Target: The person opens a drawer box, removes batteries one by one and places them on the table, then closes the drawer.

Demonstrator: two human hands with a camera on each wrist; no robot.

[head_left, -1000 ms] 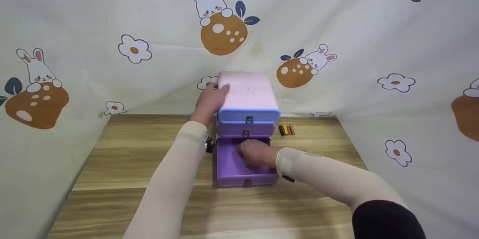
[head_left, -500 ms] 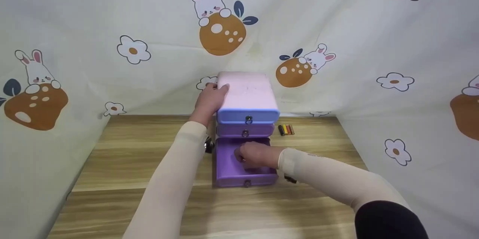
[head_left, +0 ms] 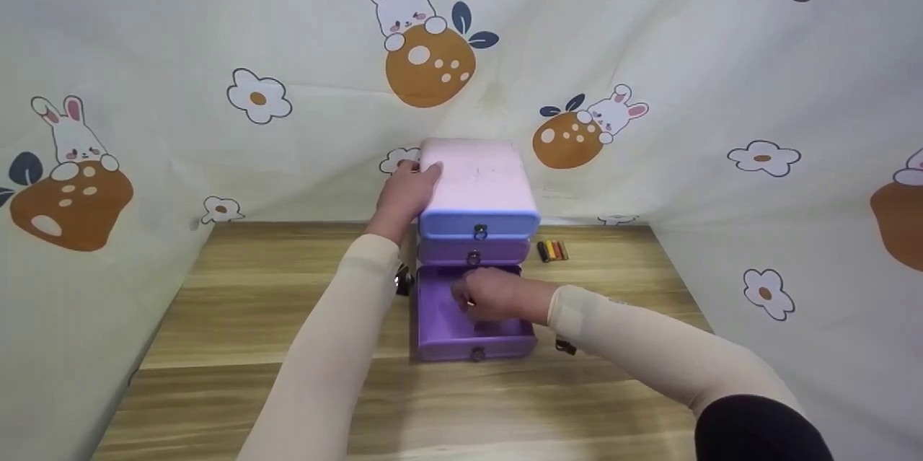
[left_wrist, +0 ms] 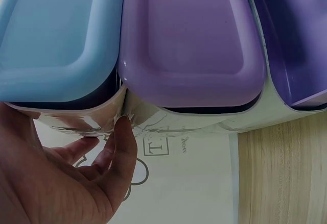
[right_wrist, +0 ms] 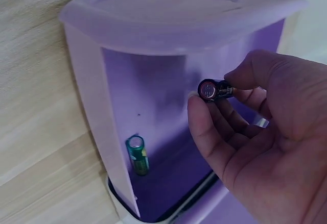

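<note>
A small stacked drawer cabinet point(head_left: 479, 176) with a pale pink top stands at the back. My left hand point(head_left: 405, 194) grips its upper left side, thumb over the top edge; in the left wrist view the bent fingers lie against the side wall. The lowest purple drawer point(head_left: 441, 327) is pulled out, while the blue drawer point(head_left: 447, 225) and the purple middle drawer point(head_left: 440, 252) are closed. Inside the pulled-out drawer my right hand point(head_left: 490, 295) pinches a dark battery point(right_wrist: 214, 89) between thumb and fingertips. A green battery point(right_wrist: 138, 155) lies in the same drawer.
Several small coloured batteries point(head_left: 553, 251) lie in a row on the wooden table point(head_left: 288, 382), right of the cabinet. One small black object point(head_left: 404, 281) sits left of the open drawer, and another black object point(head_left: 566, 347) to its right. A printed cloth point(head_left: 317, 151) hangs behind.
My right hand has shifted slightly within the drawer, its wrist and sleeve moving a little to the right. The black object on the right shows more. My left hand stays put.
</note>
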